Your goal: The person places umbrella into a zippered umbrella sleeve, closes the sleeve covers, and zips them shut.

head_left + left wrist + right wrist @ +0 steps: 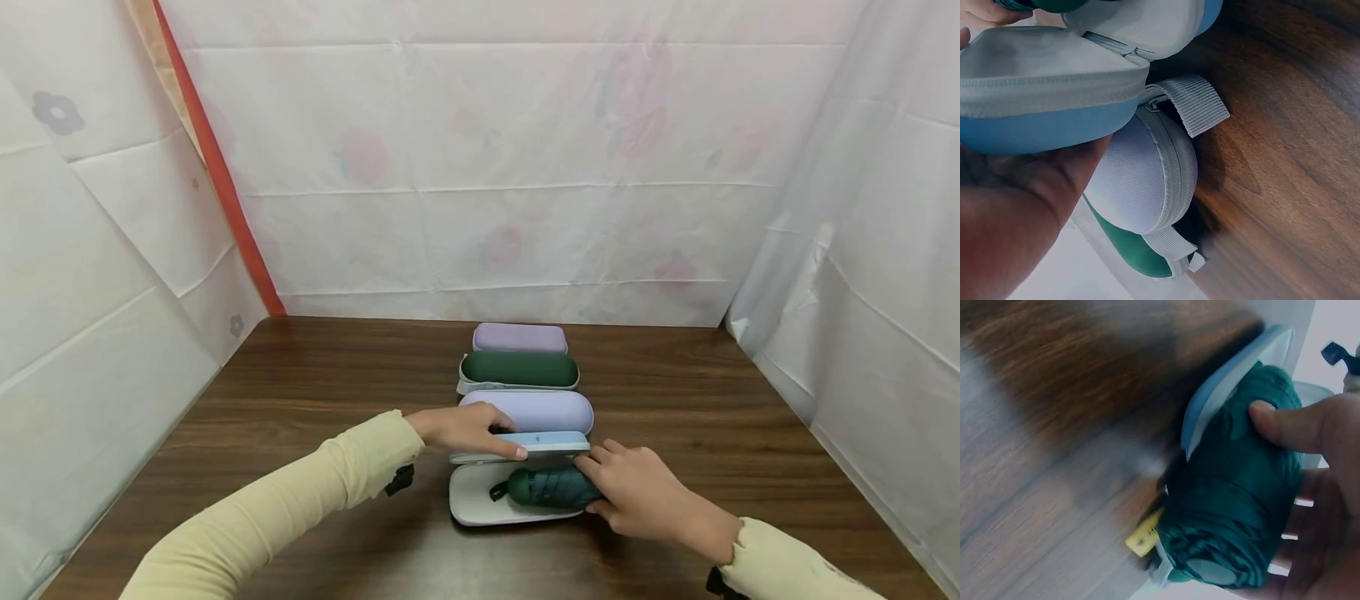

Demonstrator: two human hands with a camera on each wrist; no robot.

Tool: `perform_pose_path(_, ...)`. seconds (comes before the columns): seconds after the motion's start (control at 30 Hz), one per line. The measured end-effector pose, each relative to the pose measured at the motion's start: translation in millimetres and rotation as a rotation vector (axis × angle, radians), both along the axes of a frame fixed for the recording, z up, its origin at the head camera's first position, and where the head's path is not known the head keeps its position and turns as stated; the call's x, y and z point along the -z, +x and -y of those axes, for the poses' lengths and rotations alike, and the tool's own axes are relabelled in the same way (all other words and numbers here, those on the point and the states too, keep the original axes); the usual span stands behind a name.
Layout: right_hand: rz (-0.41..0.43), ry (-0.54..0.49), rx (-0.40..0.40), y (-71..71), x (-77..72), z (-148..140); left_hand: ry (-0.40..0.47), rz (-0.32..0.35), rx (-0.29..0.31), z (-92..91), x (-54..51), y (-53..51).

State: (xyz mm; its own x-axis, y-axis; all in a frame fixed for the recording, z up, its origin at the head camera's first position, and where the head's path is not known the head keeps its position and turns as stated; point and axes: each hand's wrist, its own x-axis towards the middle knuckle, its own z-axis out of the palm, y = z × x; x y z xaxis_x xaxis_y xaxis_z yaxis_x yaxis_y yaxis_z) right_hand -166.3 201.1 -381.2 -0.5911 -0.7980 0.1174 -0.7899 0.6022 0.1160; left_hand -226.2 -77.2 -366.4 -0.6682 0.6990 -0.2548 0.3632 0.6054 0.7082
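Note:
A folded dark green umbrella point(558, 486) lies along the white inside of an open light blue hard case point(474, 493). My right hand point(637, 492) grips the umbrella at its right end; in the right wrist view the thumb presses on the rolled green cloth point(1235, 469). The umbrella's rounded handle, with a dark strap, points left. With my left hand point(465, 427) I hold the raised blue lid point(558, 439), thumb on its inner side and fingers behind it. The left wrist view shows the lid's zipper edge point(1054, 90) above my palm.
Behind the open case, a lavender case point(555, 408), a dark green case point(521, 368) and a purple case point(521, 337) stand in a row. A yellow tag point(1144, 534) shows beside the umbrella. White sheets point(480, 167) enclose the brown table point(337, 358) at back and sides.

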Motion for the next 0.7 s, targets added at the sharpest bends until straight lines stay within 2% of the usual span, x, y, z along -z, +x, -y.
perform_pose_path(0.1,-0.061,0.012,-0.015,2.6,2.5,6.1,-0.001,-0.008,0.005,-0.5,0.6,-0.6)
perform_pose_path(0.33,-0.114,0.026,-0.036,5.8,7.4,19.2,0.003,-0.009,-0.002,-0.6,2.2,-1.2)
perform_pose_path(0.43,-0.162,0.029,-0.039,5.9,11.6,23.1,0.008,-0.003,-0.007,0.1,2.5,-1.7)
perform_pose_path(0.6,-0.263,-0.005,-0.059,7.2,18.1,29.0,0.005,-0.006,-0.02,1.3,2.2,-2.1)
perform_pose_path(0.7,-0.282,-0.03,-0.077,9.6,20.0,33.6,0.02,-0.009,-0.011,0.6,2.8,-1.9)
